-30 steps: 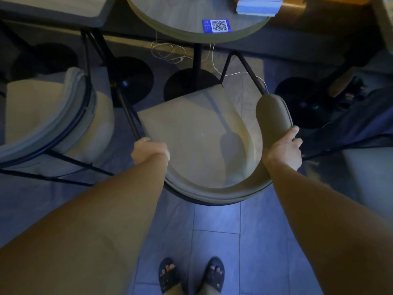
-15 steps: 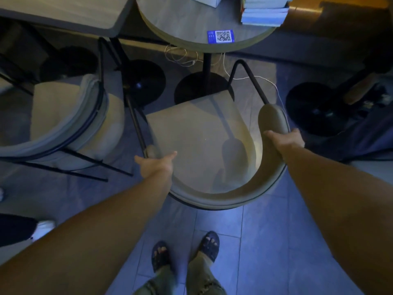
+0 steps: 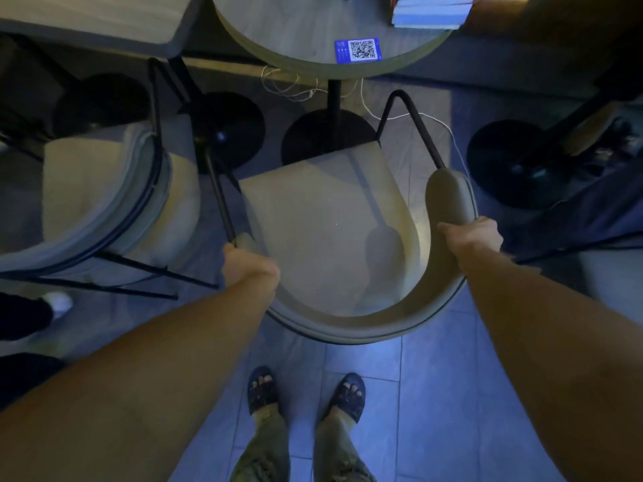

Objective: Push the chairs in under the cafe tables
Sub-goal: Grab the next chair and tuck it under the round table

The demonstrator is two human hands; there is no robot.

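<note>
Closed again, left hand [image 3: 252,267] and right hand [image 3: 470,236] grip curved padded chair [image 3: 323,231].

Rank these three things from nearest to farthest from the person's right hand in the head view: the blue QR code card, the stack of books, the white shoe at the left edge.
From the right hand:
1. QR code card, up and left on the round table.
2. Stack of books, top edge, slightly farther up.
3. White shoe, far left on the floor.
</note>
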